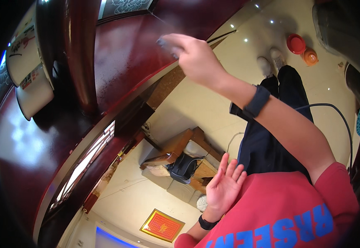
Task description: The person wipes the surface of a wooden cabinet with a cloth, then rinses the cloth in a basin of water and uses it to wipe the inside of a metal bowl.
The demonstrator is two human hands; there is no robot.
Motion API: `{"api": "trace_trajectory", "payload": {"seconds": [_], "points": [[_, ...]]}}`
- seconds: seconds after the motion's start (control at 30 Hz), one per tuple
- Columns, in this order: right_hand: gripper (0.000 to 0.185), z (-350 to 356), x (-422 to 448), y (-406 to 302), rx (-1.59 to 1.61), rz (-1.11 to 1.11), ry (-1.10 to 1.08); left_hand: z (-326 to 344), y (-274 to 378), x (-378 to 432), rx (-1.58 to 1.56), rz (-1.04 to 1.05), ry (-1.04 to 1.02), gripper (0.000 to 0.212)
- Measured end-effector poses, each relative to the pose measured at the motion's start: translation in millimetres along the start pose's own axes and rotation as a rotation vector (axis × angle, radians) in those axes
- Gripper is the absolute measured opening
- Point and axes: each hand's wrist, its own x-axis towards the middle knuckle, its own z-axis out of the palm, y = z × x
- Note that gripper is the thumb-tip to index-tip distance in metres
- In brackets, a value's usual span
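Note:
My right hand [195,59] is raised above the edge of a glossy dark red wooden surface [130,52], its fingers bent and blurred by motion. Something dark grey shows at the fingertips; whether it is held cannot be told. A dark band circles that wrist. Low in front of my red shirt is my left hand [225,189], palm showing, fingers extended and nothing in it. It wears a black wristband too. Dusty or speckled patches mark the red surface. A thick, glossy dark red post [80,55] rises to the left of my right hand.
White curved pieces with dark rims [34,99] bear writing beside the post. Near my feet on the tiled floor are a red round container [295,43] and an orange one [310,57]. A dark cable [338,107] loops at my right. A black bag [183,167] lies on wooden furniture beyond.

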Motion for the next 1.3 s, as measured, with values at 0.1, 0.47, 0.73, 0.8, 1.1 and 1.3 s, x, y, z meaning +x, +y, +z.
{"api": "trace_trajectory", "payload": {"seconds": [0.1, 0.47, 0.73, 0.8, 1.1, 1.3], "points": [[0.030, -6, 6, 9, -0.048, 0.145, -0.034, 10, -3, 20, -0.403, -0.209, -0.229, 0.046], [0.032, -8, 3, 12, -0.028, -0.041, -0.118, -40, -68, 116, -0.016, -0.070, -0.197, 0.039], [0.030, -7, 13, 39, -0.063, 0.068, -0.002, -45, -62, 120, 0.792, 0.281, -0.044, 0.025], [0.030, -6, 2, 30, -0.062, -0.003, -0.006, -52, -59, 125, 0.689, 0.258, 0.003, 0.026], [0.043, 21, 22, -11, -0.095, 0.037, 0.041, -53, -40, 103, -0.816, -0.179, -0.071, 0.030], [0.026, 29, 89, 39, -0.138, 0.209, 0.074, -28, -11, 82, -0.894, -0.192, -0.149, 0.031]]}}
